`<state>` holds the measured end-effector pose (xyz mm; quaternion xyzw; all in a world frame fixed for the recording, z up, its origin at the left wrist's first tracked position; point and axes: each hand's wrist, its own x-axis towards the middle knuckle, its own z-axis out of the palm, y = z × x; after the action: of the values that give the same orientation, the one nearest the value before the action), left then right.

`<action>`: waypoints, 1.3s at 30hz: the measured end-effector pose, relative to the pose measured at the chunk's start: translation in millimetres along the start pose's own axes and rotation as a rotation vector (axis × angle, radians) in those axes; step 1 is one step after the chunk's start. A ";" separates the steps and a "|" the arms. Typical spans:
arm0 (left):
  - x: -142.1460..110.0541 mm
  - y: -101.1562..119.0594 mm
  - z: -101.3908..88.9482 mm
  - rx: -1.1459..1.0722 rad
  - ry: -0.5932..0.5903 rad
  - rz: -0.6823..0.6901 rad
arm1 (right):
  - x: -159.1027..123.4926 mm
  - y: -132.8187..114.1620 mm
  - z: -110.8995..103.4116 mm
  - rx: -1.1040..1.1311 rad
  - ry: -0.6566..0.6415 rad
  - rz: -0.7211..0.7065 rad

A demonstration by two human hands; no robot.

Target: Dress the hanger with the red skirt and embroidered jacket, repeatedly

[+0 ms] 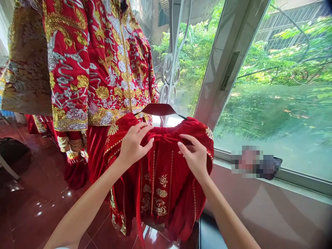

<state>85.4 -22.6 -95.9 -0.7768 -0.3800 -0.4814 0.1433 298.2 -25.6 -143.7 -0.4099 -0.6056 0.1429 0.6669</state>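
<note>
A red garment (pixel 163 166) with gold beading and a gathered top edge hangs in front of me, with a dark red hanger (pixel 159 109) rising above it. My left hand (pixel 133 145) is at the left part of the gathered edge, thumb and fingers apart. On the other side my right hand (pixel 194 154) touches or hovers just over the cloth; its thumb and forefinger are spread, the other fingers curled and partly hidden. Neither hand visibly grips the fabric. A narrow red strip (pixel 139 221) dangles from the garment's lower left.
Behind on the left stands a red jacket (pixel 109 69) with dense gold and silver embroidery, above a red pleated skirt (pixel 97 152). A gold garment (pixel 28 69) is farther left. Windows with a metal frame (pixel 220 62) line the right. Blurred items (pixel 268 166) lie on the sill.
</note>
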 end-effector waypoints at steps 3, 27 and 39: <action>8.6 4.2 7.0 0.237 -0.159 0.189 | -15.2 2.2 20.7 -0.384 0.186 -0.330; 27.1 -4.0 14.1 -0.005 -0.420 0.086 | -33.2 -1.9 7.8 -0.722 -0.191 -0.484; 39.3 -102.0 -40.4 0.118 -0.229 -0.220 | 81.5 35.0 -71.2 -0.219 -0.174 -0.047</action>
<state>-4.9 39.7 -56.8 -0.7704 -0.5042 -0.3793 0.0909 393.2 25.5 -107.7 -0.4517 -0.6828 0.0954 0.5663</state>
